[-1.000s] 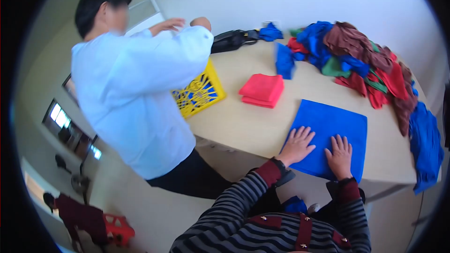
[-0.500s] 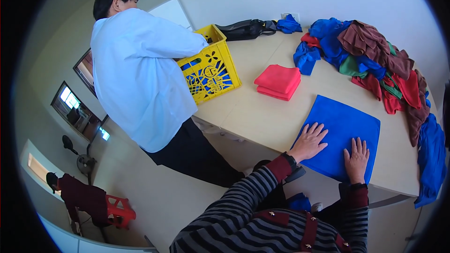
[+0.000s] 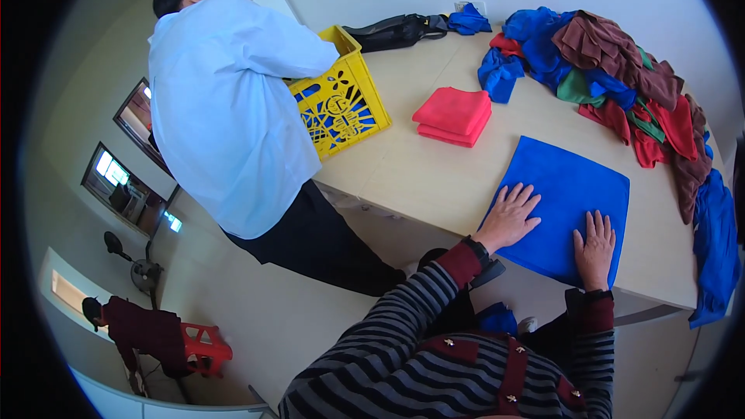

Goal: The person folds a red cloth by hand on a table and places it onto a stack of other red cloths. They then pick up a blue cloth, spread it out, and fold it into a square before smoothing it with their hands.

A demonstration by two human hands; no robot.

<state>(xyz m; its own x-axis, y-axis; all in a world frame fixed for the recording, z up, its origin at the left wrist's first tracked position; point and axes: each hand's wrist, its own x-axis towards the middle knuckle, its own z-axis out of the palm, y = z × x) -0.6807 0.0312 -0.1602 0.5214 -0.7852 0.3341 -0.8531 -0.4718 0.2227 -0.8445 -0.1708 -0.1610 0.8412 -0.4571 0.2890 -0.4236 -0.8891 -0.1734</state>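
A blue square cloth [image 3: 569, 194] lies spread flat at the near edge of the table, its lower part reaching over that edge. My left hand [image 3: 509, 219] rests on its left side, fingers stretched out. On the right side of the cloth lies my right hand [image 3: 596, 250], palm down with the fingers apart. Neither hand grips anything. Beyond the cloth, to the left, sits a small stack of folded red cloths [image 3: 452, 116].
A heap of crumpled cloths [image 3: 613, 70] covers the table's far right, some hanging over its edge. At left, a person in a light blue shirt [image 3: 233, 109] reaches into a yellow crate [image 3: 347, 105]. Behind lies a black bag [image 3: 400, 32]. Another person [image 3: 147, 334] is near a red stool [image 3: 206, 349].
The view has tilted slightly, so the table and cloths appear a little higher. Both hands stay flat on the blue cloth, with hardly any movement over it.
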